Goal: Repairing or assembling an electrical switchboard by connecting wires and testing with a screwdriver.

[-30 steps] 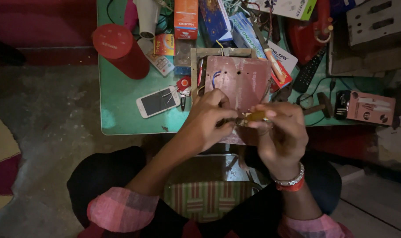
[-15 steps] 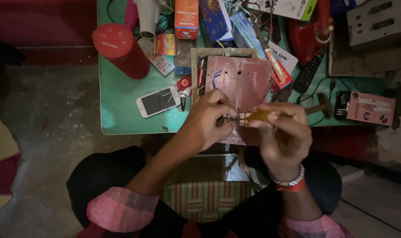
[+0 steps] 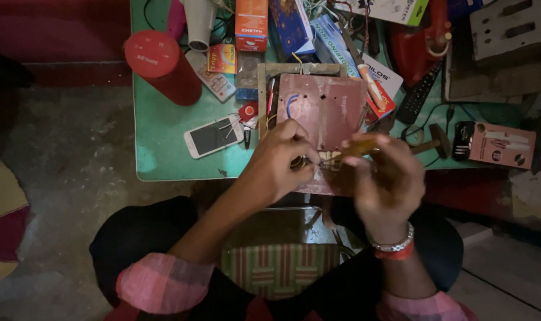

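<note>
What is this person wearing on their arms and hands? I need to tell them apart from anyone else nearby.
Both arms have pink checked sleeves rolled up near the elbows, forearms bare. The right wrist carries a silver beaded bracelet and a red band beside it. The left hand and right hand are bare, without gloves; no rings can be made out.

Dim room, rough grey concrete floor [image 3: 74, 148] (stained), low green table [image 3: 163, 148]
</note>
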